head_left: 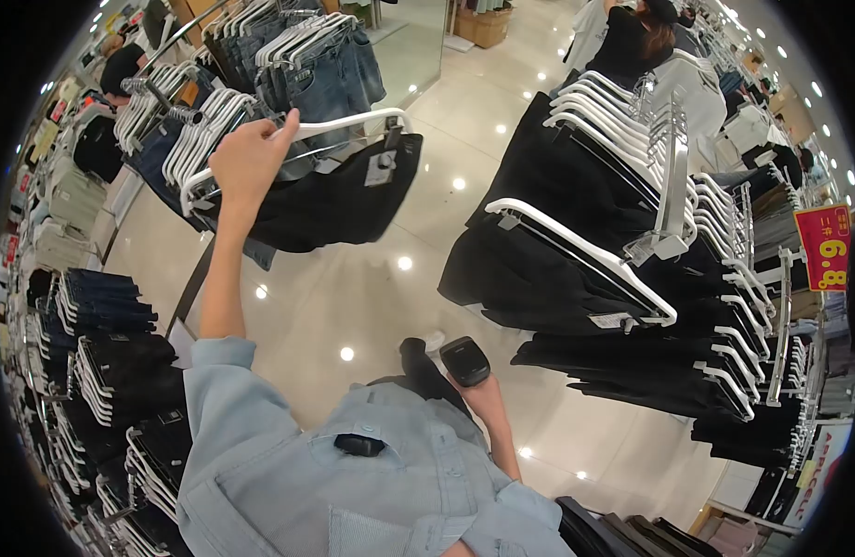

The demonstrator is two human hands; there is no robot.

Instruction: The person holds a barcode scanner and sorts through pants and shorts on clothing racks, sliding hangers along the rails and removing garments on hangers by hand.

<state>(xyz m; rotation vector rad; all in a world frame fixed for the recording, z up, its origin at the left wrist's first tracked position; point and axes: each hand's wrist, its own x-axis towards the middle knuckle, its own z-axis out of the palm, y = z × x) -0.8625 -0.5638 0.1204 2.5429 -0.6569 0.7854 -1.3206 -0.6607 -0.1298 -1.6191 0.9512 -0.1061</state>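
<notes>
My left hand (248, 158) is closed around a white hanger (353, 120), raised at the upper left. Black shorts (339, 200) with a pale tag hang from its clips, in front of a rack of denim. Low in the middle, my right hand (480, 394) holds a small black device (465, 361) near my waist, its fingers mostly hidden beneath it. To the right, black garments (576, 218) hang on white hangers from a metal rack (673, 186); one hanger (585, 246) stands apart at the near end.
Denim shorts (330, 79) hang at the upper left. Dark folded-over garments (121, 367) line the left side. A person in black (622, 46) is beyond the right rack. A red price sign (822, 248) hangs at the far right, above more racks.
</notes>
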